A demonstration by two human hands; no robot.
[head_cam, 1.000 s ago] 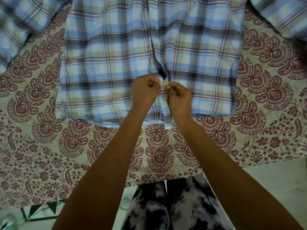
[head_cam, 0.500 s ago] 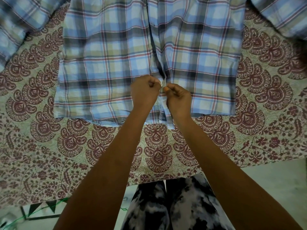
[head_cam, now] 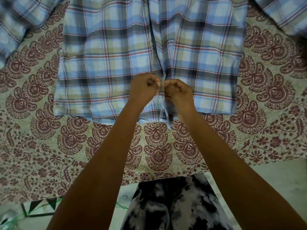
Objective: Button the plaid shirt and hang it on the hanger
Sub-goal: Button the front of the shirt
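Note:
A blue, green and red plaid shirt [head_cam: 106, 60] lies flat, front up, on a patterned bedsheet, with its hem toward me. Its sleeves run off the top left and top right corners. My left hand [head_cam: 144, 88] pinches the left edge of the front placket near the hem. My right hand [head_cam: 178, 93] pinches the right edge of the placket, and the two hands almost touch. The button between my fingers is hidden. Below my hands the placket hangs slightly apart at the hem. No hanger is in view.
The bedsheet [head_cam: 49, 155] with maroon paisley prints covers the surface and ends at a near edge. Below it are a pale floor [head_cam: 274, 180], my patterned trousers [head_cam: 174, 205], and a green cord [head_cam: 20, 218] at the bottom left.
Both hands stay pinched on the placket near the hem. My fingers have shifted slightly against the fabric, and the view has drifted a little.

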